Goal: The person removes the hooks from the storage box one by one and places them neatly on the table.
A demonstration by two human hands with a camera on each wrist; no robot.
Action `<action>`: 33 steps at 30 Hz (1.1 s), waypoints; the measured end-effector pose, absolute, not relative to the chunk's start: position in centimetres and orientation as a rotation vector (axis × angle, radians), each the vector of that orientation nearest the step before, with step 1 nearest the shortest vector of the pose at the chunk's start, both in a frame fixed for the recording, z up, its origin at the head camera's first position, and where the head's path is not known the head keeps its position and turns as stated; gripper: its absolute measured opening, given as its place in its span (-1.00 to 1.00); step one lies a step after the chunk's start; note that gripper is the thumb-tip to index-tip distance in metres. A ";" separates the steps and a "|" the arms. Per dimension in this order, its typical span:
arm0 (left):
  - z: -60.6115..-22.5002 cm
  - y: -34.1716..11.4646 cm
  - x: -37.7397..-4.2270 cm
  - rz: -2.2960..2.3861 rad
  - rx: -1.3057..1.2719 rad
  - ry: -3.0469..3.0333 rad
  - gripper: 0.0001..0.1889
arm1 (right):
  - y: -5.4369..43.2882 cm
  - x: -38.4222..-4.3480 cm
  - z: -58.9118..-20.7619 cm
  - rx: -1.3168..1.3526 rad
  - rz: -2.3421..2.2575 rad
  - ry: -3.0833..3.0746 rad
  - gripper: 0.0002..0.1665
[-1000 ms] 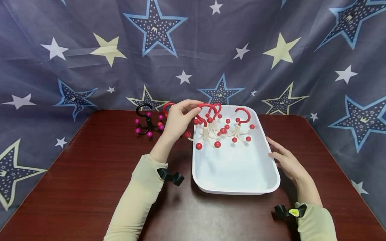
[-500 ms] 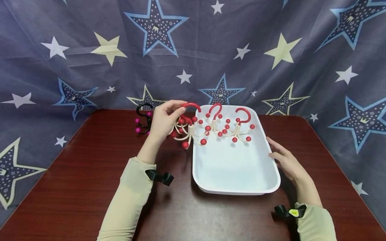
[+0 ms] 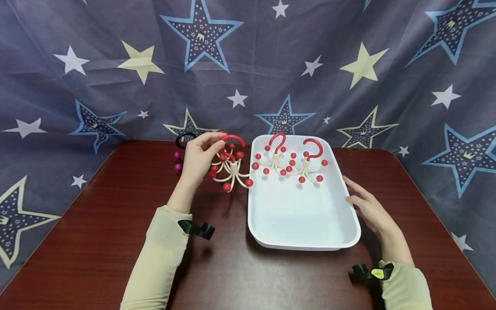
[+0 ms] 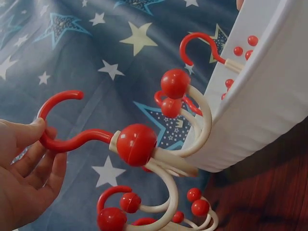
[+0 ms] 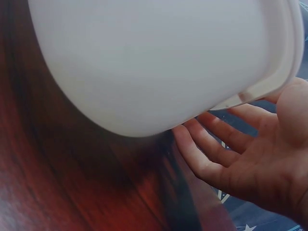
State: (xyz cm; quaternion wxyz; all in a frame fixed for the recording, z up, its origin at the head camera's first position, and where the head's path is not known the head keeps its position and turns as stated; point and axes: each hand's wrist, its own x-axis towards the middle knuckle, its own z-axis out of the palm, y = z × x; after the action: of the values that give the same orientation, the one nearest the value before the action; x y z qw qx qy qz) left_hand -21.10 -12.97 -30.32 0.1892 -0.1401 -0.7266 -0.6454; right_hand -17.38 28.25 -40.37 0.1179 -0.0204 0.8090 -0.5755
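My left hand (image 3: 196,159) pinches the red hook of a cream hanger (image 3: 234,167), whose curved arms end in red balls. In the left wrist view the thumb and fingers close round its hook. It hangs beside the left rim of a white tray (image 3: 298,215). Behind and below it in that view is another cream hanger (image 4: 200,208) with red balls, partly hidden. Two similar hangers stand inside the tray's far end: one on the left (image 3: 275,161), one on the right (image 3: 305,167). My right hand (image 3: 370,209) holds the tray's right rim, fingers against the outer wall.
A black hanger (image 3: 178,155) with magenta balls stands at the back left, mostly hidden by my left hand. The brown table (image 3: 116,224) meets a star-printed cloth (image 3: 240,77) at its far edge. Black camera straps (image 3: 196,229) circle both wrists.
My left hand has moved left with the held hanger, from over the tray's far left part to beyond its left rim. The right hand and tray have not moved.
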 end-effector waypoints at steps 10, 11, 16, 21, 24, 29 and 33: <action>-31.2 -14.0 -21.2 -1.805 -0.316 -2.093 -0.78 | 28.2 -17.3 -40.3 -0.069 -1.694 2.365 -0.30; -31.5 -14.2 -21.3 -1.815 -0.311 -2.091 -0.78 | 28.2 -17.3 -40.3 -0.067 -1.698 2.361 -0.30; -32.4 -14.7 -21.6 -1.855 -0.260 -2.079 -0.77 | 28.2 -17.4 -40.3 -0.056 -1.693 2.355 -0.29; -32.7 -15.2 -21.7 -1.839 -0.240 -2.079 -0.76 | 28.2 -17.4 -40.3 -0.054 -1.691 2.362 -0.29; -32.7 -15.4 -21.6 -1.833 -0.244 -2.094 -0.75 | 28.2 -17.4 -40.2 -0.060 -1.692 2.368 -0.29; -33.2 -15.8 -21.4 -1.827 -0.271 -2.166 -0.75 | 28.2 -17.4 -40.3 -0.059 -1.701 2.358 -0.29; -34.0 -16.1 -21.4 -1.825 -0.299 -2.238 -0.76 | 28.2 -17.4 -40.5 -0.062 -1.716 2.350 -0.30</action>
State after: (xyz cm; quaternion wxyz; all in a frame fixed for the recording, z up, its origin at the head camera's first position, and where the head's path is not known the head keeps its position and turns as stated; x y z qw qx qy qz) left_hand -21.42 -16.08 -33.97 0.1189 -0.1023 -0.7655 -0.6240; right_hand -17.39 28.16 -40.49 0.1154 -0.0212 0.8021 -0.5856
